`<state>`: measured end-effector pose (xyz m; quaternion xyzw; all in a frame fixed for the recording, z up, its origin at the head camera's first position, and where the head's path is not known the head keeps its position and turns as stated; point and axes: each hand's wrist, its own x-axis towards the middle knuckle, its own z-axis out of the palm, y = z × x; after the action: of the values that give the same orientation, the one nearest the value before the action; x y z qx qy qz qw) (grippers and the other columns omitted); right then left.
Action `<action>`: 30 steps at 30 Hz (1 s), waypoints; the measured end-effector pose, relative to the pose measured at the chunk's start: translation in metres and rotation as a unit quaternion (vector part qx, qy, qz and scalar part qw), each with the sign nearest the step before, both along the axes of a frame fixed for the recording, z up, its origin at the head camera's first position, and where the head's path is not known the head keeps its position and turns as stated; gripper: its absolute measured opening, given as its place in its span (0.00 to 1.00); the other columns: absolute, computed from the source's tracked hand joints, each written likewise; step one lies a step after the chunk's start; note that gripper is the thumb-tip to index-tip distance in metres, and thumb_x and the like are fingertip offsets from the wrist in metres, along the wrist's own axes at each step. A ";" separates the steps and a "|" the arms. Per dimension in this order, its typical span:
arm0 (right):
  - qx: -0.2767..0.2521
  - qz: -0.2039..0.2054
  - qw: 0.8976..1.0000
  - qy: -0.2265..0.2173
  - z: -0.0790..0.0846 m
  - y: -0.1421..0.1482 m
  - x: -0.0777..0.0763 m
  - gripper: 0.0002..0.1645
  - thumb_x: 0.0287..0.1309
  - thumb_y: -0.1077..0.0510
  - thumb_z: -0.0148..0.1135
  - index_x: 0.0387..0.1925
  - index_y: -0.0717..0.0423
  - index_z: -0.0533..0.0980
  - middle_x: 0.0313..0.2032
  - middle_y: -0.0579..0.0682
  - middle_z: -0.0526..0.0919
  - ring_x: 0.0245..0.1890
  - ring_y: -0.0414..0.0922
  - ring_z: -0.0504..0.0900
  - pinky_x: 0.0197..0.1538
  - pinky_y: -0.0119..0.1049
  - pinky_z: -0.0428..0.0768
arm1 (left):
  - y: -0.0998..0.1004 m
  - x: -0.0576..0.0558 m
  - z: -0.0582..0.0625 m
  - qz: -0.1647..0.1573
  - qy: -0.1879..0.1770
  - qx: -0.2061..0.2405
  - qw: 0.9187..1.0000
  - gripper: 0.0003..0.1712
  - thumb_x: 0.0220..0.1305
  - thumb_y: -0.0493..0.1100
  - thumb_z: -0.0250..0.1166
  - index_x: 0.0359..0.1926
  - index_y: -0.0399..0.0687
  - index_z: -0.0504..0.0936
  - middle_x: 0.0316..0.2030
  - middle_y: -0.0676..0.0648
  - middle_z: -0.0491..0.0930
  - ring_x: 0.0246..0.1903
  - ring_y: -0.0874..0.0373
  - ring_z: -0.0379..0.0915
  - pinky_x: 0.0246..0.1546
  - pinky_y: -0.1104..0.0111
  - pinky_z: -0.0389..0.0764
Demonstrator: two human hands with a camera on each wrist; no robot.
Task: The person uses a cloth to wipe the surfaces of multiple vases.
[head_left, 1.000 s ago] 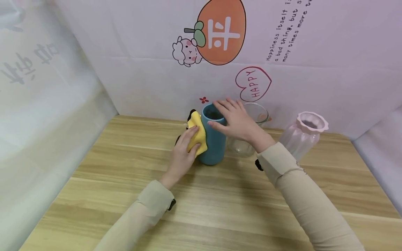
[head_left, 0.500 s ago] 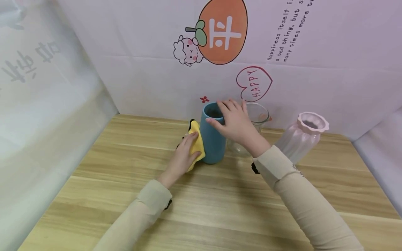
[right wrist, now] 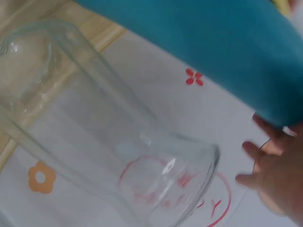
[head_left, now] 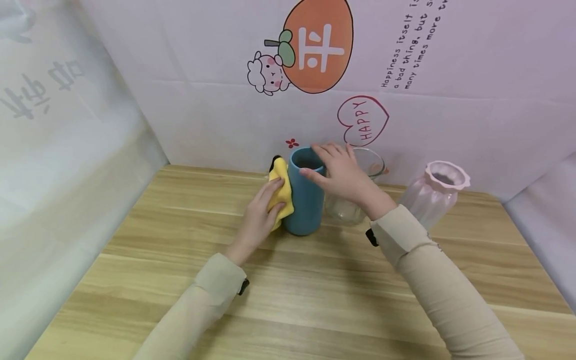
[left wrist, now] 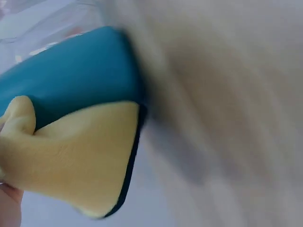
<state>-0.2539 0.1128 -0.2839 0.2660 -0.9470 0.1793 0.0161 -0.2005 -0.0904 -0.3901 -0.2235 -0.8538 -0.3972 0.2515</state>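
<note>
A tall blue vase (head_left: pixel 306 200) stands upright on the wooden table in the head view. My left hand (head_left: pixel 258 215) grips a yellow cloth (head_left: pixel 280 192) with a dark edge and presses it against the vase's left side. In the left wrist view, the cloth (left wrist: pixel 90 156) lies along the vase (left wrist: pixel 80 71) near its base. My right hand (head_left: pixel 344 175) holds the vase at its top right, thumb at the near rim and fingers at the far side. Some fingers of the right hand (right wrist: pixel 279 175) are spread off the vase in the right wrist view.
A clear glass vase (right wrist: pixel 109 118) stands close to the right of the blue one, partly behind my right hand. Farther right is a pink fluted vase (head_left: pixel 429 195), partly hidden by my sleeve. A printed white backdrop (head_left: pixel 207 115) rises behind the table (head_left: pixel 288 300).
My left hand slid the cloth down along the blue vase's side, then back up. The right hand shifted slightly at the rim. The vase stays in nearly the same place.
</note>
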 end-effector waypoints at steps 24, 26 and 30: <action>0.024 -0.039 0.999 0.010 0.001 -0.007 0.008 0.46 0.66 0.33 0.46 0.73 0.57 0.53 0.71 0.59 0.60 0.74 0.59 0.51 0.74 0.64 0.38 | -0.016 0.004 -0.015 -0.012 -0.059 -0.127 0.990 0.31 0.62 0.33 0.63 0.66 0.38 0.68 0.64 0.38 0.69 0.62 0.40 0.68 0.62 0.53 0.74; 0.026 -0.037 0.999 0.007 0.000 -0.007 0.008 0.46 0.66 0.33 0.44 0.73 0.57 0.52 0.72 0.58 0.57 0.75 0.59 0.48 0.74 0.63 0.38 | -0.017 0.004 -0.019 -0.010 -0.058 -0.130 0.990 0.31 0.62 0.33 0.63 0.66 0.38 0.68 0.64 0.38 0.69 0.62 0.41 0.69 0.62 0.52 0.74; 0.025 0.000 1.000 0.004 -0.002 -0.003 0.003 0.46 0.66 0.33 0.46 0.74 0.57 0.50 0.74 0.56 0.54 0.76 0.58 0.46 0.75 0.62 0.39 | -0.015 0.003 -0.020 0.009 -0.015 -0.092 0.996 0.31 0.60 0.31 0.63 0.65 0.36 0.68 0.63 0.38 0.70 0.62 0.42 0.69 0.62 0.54 0.73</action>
<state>-0.2513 0.1098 -0.2855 0.2668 -0.9512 0.1546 0.0128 -0.1972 -0.1057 -0.4104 -0.2319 -0.8922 -0.3184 0.2209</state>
